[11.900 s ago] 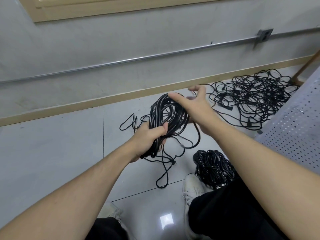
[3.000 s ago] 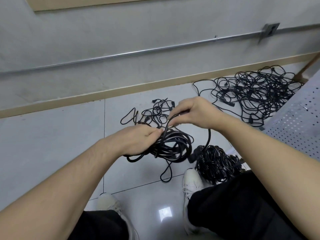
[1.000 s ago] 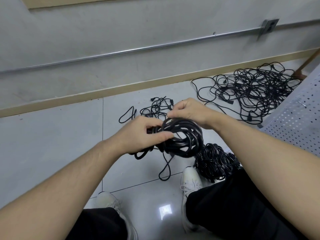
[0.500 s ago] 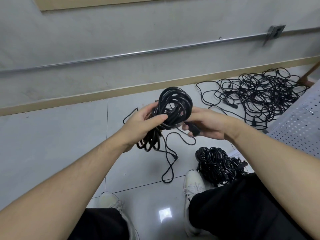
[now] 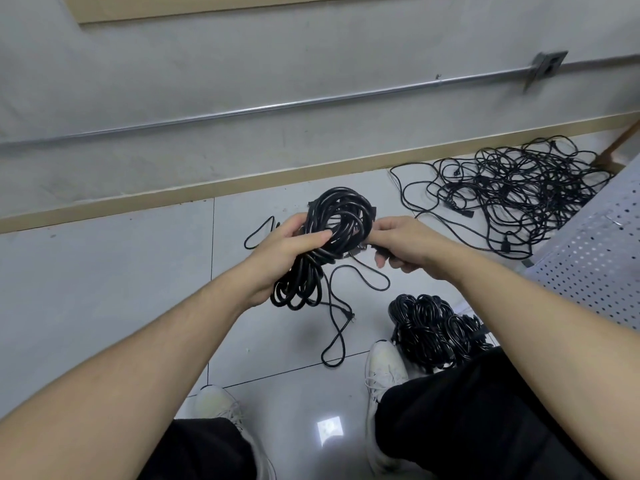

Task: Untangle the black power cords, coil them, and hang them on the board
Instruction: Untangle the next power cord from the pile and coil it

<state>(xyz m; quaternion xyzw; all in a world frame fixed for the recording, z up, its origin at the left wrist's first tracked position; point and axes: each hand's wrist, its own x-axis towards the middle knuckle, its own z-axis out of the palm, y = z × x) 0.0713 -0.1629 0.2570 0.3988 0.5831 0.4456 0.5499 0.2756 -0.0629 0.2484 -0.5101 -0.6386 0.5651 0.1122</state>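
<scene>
Black coiled power cord bundle gripped by left hand.
Right hand pinches its loose end; no writing readable.

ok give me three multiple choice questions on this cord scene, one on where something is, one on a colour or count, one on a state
1. Where does the big tangled pile of cords lie?
A. on the floor by the wall, to the right
B. hung on the perforated board
C. on the person's lap

2. What colour are the person's shoes?
A. black
B. white
C. red

3. What is the left hand doing?
A. resting flat on the floor
B. hanging idle, holding nothing
C. gripping the coiled cord bundle

Answers:
1. A, the pile spreads over the tiles below the baseboard, beside the perforated board.
2. B, both shoes near the bottom of the view are white.
3. C, its fingers and thumb curl round the bundle, while the right hand pinches a cord end beside it.
</scene>
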